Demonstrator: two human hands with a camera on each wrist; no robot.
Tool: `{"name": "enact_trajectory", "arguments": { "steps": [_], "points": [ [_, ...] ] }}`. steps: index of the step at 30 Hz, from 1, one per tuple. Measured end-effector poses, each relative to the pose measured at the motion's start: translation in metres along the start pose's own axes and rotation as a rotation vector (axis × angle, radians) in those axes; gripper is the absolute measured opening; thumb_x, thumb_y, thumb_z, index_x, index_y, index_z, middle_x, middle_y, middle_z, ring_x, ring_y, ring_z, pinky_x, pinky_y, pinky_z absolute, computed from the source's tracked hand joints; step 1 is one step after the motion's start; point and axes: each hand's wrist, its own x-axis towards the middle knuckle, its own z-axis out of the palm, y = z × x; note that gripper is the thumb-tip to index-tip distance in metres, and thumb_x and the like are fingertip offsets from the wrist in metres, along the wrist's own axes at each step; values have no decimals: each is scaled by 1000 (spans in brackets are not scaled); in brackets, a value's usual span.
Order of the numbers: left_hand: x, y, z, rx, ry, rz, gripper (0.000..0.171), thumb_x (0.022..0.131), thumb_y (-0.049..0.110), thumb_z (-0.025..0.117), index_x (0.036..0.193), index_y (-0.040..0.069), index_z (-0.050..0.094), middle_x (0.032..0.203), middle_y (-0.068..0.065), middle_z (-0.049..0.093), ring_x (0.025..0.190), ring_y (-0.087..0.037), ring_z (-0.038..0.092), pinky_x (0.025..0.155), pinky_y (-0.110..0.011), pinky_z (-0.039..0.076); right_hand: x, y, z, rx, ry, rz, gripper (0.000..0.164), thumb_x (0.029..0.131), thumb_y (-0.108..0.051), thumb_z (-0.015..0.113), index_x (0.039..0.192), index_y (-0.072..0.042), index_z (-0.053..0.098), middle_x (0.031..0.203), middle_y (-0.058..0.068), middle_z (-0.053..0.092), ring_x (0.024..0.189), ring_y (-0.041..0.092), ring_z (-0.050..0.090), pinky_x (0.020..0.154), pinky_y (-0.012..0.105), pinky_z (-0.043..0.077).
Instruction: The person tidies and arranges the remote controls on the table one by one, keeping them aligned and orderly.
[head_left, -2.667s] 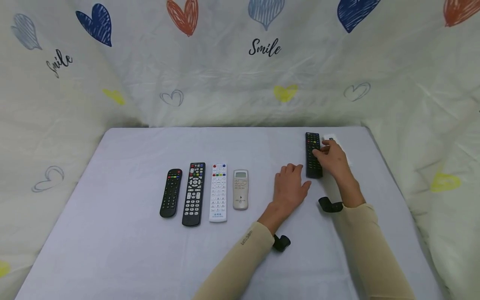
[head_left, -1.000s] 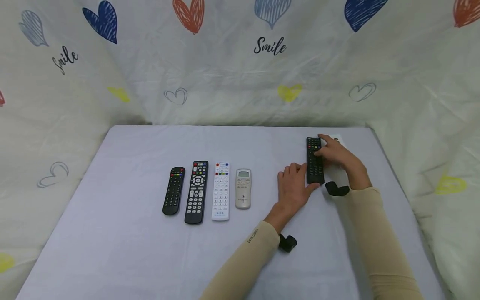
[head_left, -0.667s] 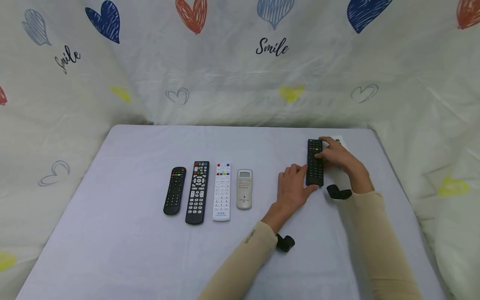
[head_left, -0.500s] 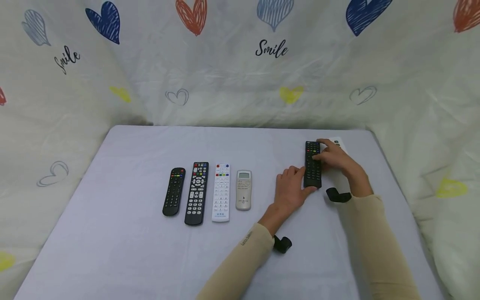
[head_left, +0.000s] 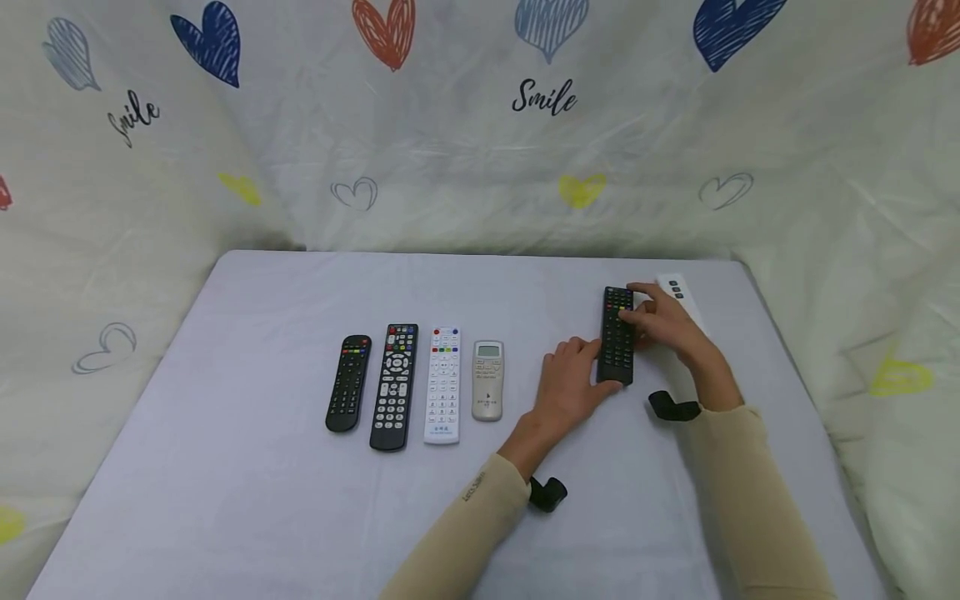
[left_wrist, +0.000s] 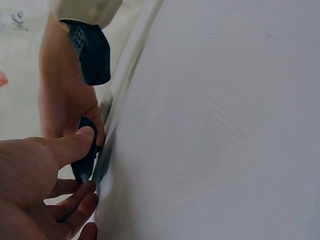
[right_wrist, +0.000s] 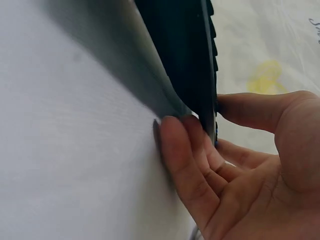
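Observation:
Both hands hold a black remote control [head_left: 617,354] at the table's right side. My right hand [head_left: 667,321] pinches its upper right edge, thumb on the button face. In the right wrist view, fingers of the right hand [right_wrist: 240,175] reach beneath the remote [right_wrist: 175,45], which stands tilted off the cloth. My left hand [head_left: 567,379] grips its lower left corner, with the thumb at the bottom end; the left wrist view shows that thumb [left_wrist: 82,137] against the remote's end. A white remote [head_left: 677,289] lies partly hidden behind my right hand.
A row lies mid-table: a small black remote [head_left: 348,383], a longer black remote [head_left: 393,387], a white remote [head_left: 442,385] and a beige remote with a small screen [head_left: 487,380]. White cloth covers the table [head_left: 225,467]; a heart-printed curtain [head_left: 465,150] hangs behind.
The right hand, first at the black remote's right edge, now pinches it; the left hand has come onto its lower end. The remote has shifted left and nearer, uncovering more of the white one.

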Motion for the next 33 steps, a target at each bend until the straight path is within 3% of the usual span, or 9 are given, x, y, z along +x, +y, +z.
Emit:
{"name": "enact_trajectory", "arguments": {
  "steps": [17, 21, 27, 33],
  "points": [
    [-8, -8, -5, -70, -15, -15, 72, 91, 43, 80, 152, 16, 53, 136, 1, 65, 122, -13, 58, 102, -29, 51, -3, 1, 13, 71, 31, -51, 73, 104, -22, 62, 165, -6, 23, 94, 8, 67, 71, 14, 68, 65, 34, 63],
    [-10, -7, -7, -163, -34, -34, 73, 91, 36, 81, 154, 14, 51, 137, -1, 64, 120, -12, 59, 102, -24, 52, -4, 0, 15, 81, 44, -57, 73, 105, -20, 61, 165, -6, 23, 95, 8, 65, 67, 14, 68, 63, 33, 63],
    [-10, -8, -10, -359, -44, -45, 73, 90, 18, 84, 153, 8, 49, 131, -6, 62, 102, -6, 60, 84, -15, 51, -5, 0, 20, 140, 63, -79, 73, 105, -18, 62, 165, -6, 22, 94, 6, 62, 68, 8, 67, 62, 36, 63],
    [-13, -11, -9, -448, -39, -55, 75, 87, 9, 84, 153, 7, 49, 126, -8, 61, 93, -2, 55, 78, -12, 50, -9, -4, 23, 147, 57, -97, 73, 105, -17, 62, 165, -6, 22, 96, 9, 62, 69, 5, 66, 61, 35, 63]
  ]
}}
